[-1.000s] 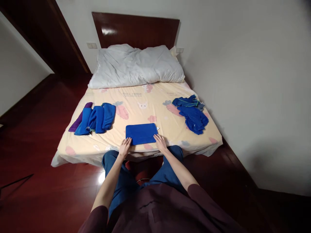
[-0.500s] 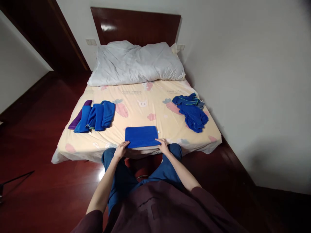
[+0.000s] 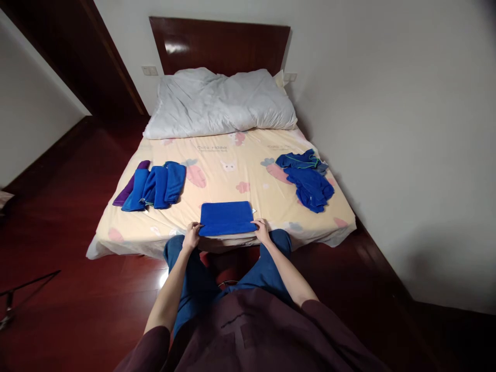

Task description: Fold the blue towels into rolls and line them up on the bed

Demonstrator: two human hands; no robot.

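Note:
A blue towel [image 3: 227, 214], folded into a flat rectangle with a small white tag on its right side, lies at the front edge of the bed. Its near edge is turned up into a narrow fold. My left hand [image 3: 191, 235] pinches the left end of that fold. At the right end, my right hand [image 3: 262, 230] grips the same fold between thumb and fingers. Off to the left lie several rolled or folded blue cloths [image 3: 158, 186] beside a purple one [image 3: 132, 186]. To the right is a crumpled heap of blue cloths [image 3: 310, 186], one with green edging.
A yellow patterned sheet [image 3: 217, 170] covers the bed. A bulky grey-white quilt [image 3: 220, 103] lies across its far end, against the dark wooden headboard [image 3: 228, 44]. The wall [image 3: 387, 129] runs along the right. My knees are close to the bed's front edge.
Both hands have closed on the towel's near edge, and a narrow strip of it is now folded up. The view has shifted slightly.

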